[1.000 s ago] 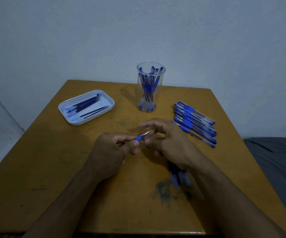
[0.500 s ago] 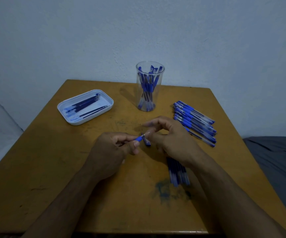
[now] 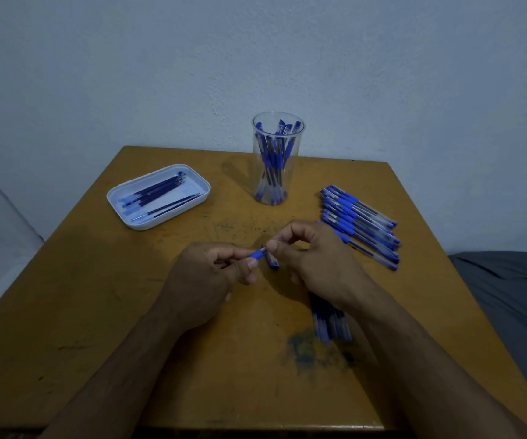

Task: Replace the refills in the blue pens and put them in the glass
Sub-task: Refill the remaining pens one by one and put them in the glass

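**On the desk: one blue pen under disassembly, mid-batch**

Across the wooden desk [image 3: 97,312] the work is laid out in stations, which suggests a deliberate flow. At the far centre stands the glass [image 3: 277,160], upright and already holding a number of blue pens, evidently the finished stock. To its right lies a row of pens [image 3: 362,226], side by side, apparently awaiting service. At the far left sits a white tray [image 3: 161,198] containing loose refills, within reach of the left side. A further bundle of pens [image 3: 332,321] lies partly hidden under the right forearm; its status cannot be told.

Both hands meet near the desk centre. The left hand [image 3: 202,280] has its fingers curled round the pen in hand [image 3: 256,255], steadying the barrel by its blue grip. The right hand [image 3: 313,258] pinches the tip end, judged to be unscrewing or reseating it. A small blue cap [image 3: 273,263] lies just below the tip, whether held or resting I cannot tell.
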